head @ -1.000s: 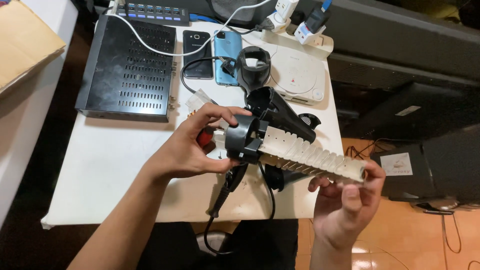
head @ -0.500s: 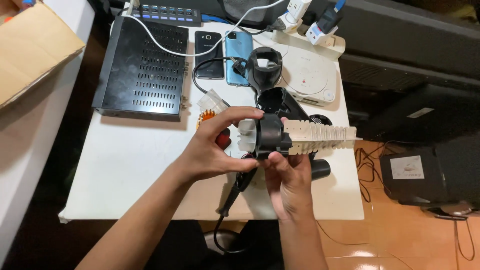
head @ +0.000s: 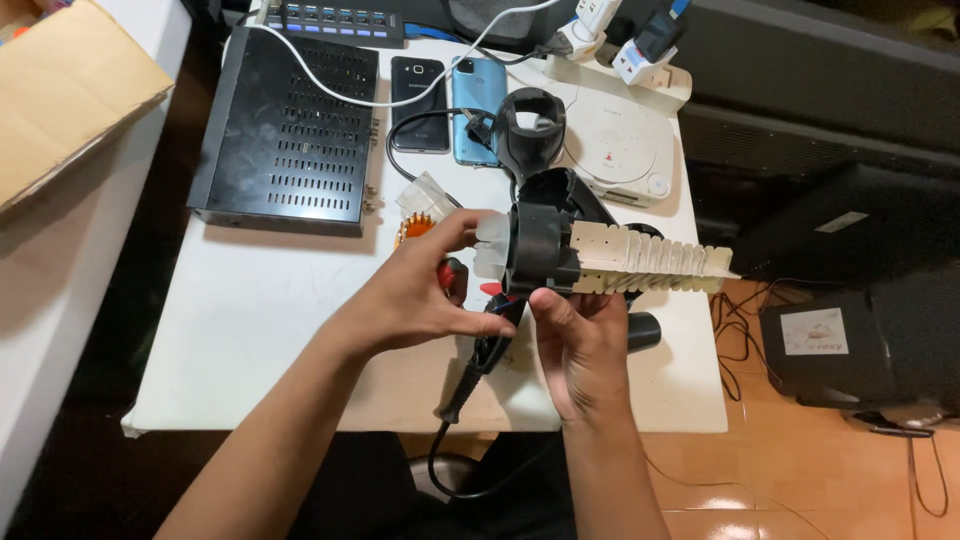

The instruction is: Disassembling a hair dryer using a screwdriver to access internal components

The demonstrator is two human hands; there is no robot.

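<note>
Together, both hands, left hand (head: 420,295) and right hand (head: 580,335), closed around black plastic housing (head: 540,245), cream ribbed heater core (head: 650,262) protruding

Black vented box (head: 283,130) — two phones (head: 448,95)

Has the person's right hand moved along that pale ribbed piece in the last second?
Yes. The right hand slid from the ribbed piece's far end towards the black housing, nearer the left hand.

A white table (head: 250,330) stands on an orange tiled floor (head: 800,480). Dark cabinets (head: 830,90) lie to the right.
</note>
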